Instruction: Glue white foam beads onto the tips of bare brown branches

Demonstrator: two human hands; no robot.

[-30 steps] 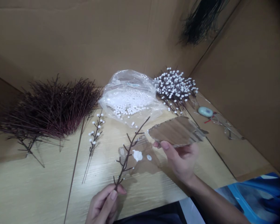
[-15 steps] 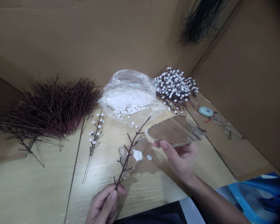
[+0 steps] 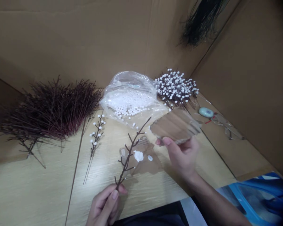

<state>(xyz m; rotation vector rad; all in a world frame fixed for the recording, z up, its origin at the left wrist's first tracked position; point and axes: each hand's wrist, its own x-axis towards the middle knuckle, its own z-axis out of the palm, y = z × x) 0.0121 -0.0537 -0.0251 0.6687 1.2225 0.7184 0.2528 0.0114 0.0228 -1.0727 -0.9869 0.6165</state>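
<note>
Pinched in my left hand (image 3: pixel 108 199) is the lower end of a brown twig (image 3: pixel 129 153), which leans up to the right and has small white dabs on some tips. My right hand (image 3: pixel 181 153) grips a torn cardboard piece (image 3: pixel 174 125) between thumb and fingers, above the table. Behind the twig, a flat cardboard scrap (image 3: pixel 153 163) lies on the table with a white blob (image 3: pixel 138 156) and a smaller one on it. A clear bag (image 3: pixel 132 94) of white beads lies open beyond my hands.
Bare dark twigs (image 3: pixel 58 110) are piled at the left. One white-tipped twig (image 3: pixel 97 135) lies nearer. White-tipped twigs (image 3: pixel 176 86) are heaped behind right, beside a pale green oval object (image 3: pixel 205 112) and glasses (image 3: pixel 226 125). Cardboard walls (image 3: pixel 85 40) enclose the table.
The cardboard piece in my right hand has tilted and shifted slightly left and up. My left hand and its twig have hardly moved.
</note>
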